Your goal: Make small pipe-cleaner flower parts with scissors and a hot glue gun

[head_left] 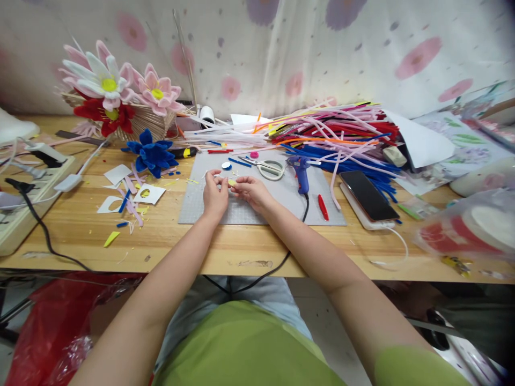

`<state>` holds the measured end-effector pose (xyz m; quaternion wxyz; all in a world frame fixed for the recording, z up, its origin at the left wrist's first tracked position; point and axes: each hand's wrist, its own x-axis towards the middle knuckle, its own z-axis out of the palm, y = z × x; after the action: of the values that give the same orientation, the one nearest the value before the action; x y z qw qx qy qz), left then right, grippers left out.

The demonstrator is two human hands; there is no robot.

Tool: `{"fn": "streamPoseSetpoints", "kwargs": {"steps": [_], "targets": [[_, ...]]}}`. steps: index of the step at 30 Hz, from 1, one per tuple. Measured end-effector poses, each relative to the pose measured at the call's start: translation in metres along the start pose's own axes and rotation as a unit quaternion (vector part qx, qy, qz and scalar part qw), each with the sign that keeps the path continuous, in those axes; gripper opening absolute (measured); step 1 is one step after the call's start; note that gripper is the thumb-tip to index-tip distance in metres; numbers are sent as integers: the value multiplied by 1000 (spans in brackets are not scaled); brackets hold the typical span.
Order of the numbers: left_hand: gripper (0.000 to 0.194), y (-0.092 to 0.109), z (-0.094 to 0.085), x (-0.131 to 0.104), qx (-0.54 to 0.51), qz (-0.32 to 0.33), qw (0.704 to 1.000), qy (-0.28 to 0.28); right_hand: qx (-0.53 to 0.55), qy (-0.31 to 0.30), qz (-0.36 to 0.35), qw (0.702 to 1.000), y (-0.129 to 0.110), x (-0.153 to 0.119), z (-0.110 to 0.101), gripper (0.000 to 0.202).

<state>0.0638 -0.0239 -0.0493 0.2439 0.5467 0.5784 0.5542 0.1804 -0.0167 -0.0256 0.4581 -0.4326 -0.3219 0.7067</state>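
Note:
Over the grey cutting mat (189,209), both hands meet with fingertips pinched around a small yellow piece (232,183). My left hand (216,194) is closed at its left side. My right hand (254,194) grips it from the right, and the fingers hide much of its shape. Just behind the hands lies a small round blue-and-white piece (226,166). White-handled scissors (271,170) rest on the mat near short blue pipe-cleaner bits and a pink disc (254,154). To the right are a blue glue gun (301,177) and a red pen-like tool (323,207).
A blue fuzzy flower (148,153) and a bunch of pink, white and red flowers (108,88) stand left. Paper scraps (148,194) lie before them. Pipe cleaners (341,126) pile at the back. A phone (368,195), bagged cup (475,228) and power strip (44,198) flank the mat.

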Motion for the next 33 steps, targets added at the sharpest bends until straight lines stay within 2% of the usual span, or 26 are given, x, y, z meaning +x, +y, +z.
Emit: {"fn": "streamPoseSetpoints", "kwargs": {"steps": [8,14,17,25,33], "targets": [[22,1,-2,0,2,-4,1000,5,-8,-17,0,1000,1,0,-1,16],[24,3,-2,-2,12,9,1000,-23,-57,28,-41,997,4,3,-1,22],[25,3,-2,-2,16,18,999,-34,-67,31,-55,996,6,5,0,26],[23,1,-3,-2,58,38,996,-52,-49,42,-57,996,6,6,-3,27],[23,1,-2,-1,76,27,995,-54,-38,30,-46,998,3,4,-2,27]]}}
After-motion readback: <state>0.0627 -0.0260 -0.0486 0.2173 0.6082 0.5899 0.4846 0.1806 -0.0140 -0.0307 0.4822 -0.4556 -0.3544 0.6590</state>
